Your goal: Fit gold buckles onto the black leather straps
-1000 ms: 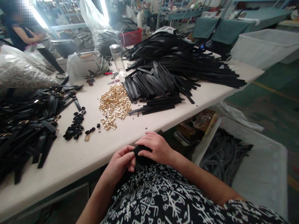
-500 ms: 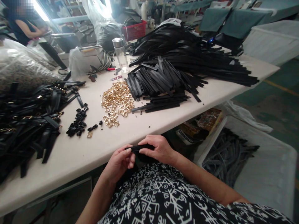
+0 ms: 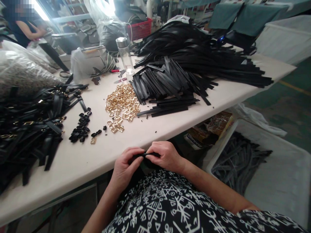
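Note:
A short black strap is pinched between both hands just off the table's near edge; most of it is covered by fingers. My left hand is closed on its left part, thumb and forefinger together. My right hand grips the right part, its fingertips close to those of the left. On the table beyond lie a heap of gold buckles, a pile of cut black straps and a cluster of small black loops. A single gold buckle lies nearer the edge.
Finished-looking black straps with buckles heap up at the left. A glass bottle stands behind the buckles. Long black strips cover the back right. Below the table at right sits a white bin holding dark strips. Another person is at far left.
My left hand has shifted right along the strap, its thumb and fingers closing nearer my right hand. Less of the strap shows between them. My right hand has hardly moved.

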Available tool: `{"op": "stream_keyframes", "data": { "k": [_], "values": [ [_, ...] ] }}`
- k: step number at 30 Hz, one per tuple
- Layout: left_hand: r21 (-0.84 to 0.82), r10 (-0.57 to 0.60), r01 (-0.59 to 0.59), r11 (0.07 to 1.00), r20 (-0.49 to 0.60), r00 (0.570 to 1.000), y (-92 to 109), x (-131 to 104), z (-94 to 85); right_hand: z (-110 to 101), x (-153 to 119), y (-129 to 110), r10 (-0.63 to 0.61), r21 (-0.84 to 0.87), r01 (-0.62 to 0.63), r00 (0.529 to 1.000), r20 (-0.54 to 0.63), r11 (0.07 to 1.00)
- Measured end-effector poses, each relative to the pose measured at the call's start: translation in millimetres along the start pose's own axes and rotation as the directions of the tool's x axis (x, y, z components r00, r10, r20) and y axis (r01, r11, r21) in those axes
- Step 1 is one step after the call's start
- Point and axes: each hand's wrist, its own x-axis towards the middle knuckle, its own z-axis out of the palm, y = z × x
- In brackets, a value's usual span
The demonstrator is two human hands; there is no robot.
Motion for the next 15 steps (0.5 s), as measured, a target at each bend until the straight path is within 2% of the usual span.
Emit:
{"op": "stream_keyframes", "data": {
  "k": [2, 5, 8, 13, 15],
  "values": [
    [0.112, 0.106, -0.108, 0.988, 0.023, 0.994, 2, 2, 0.8, 1, -1, 0, 0.0, 0.0, 0.0, 1.0, -0.009, 1.0],
    [0.182, 0.191, -0.189, 0.965, 0.005, 0.982, 3, 4, 4.7, 2, -4, -1, 0.016, 0.006, -0.016, 1.0, -0.015, 1.0],
    [0.221, 0.25, -0.237, 0.946, -0.03, 0.968, 2, 4, 9.9, 3, -5, 0, 0.045, 0.053, -0.043, 0.999, -0.028, 0.998],
    [0.288, 0.345, -0.294, 0.911, -0.144, 0.928, 2, -6, 9.6, -7, -5, 5, 0.178, 0.108, -0.168, 0.98, -0.094, 0.98],
    [0.282, 0.353, -0.307, 0.909, -0.131, 0.926, 1, -11, 6.4, -13, -6, 7, 0.195, 0.105, -0.182, 0.972, -0.128, 0.978]
  ]
}}
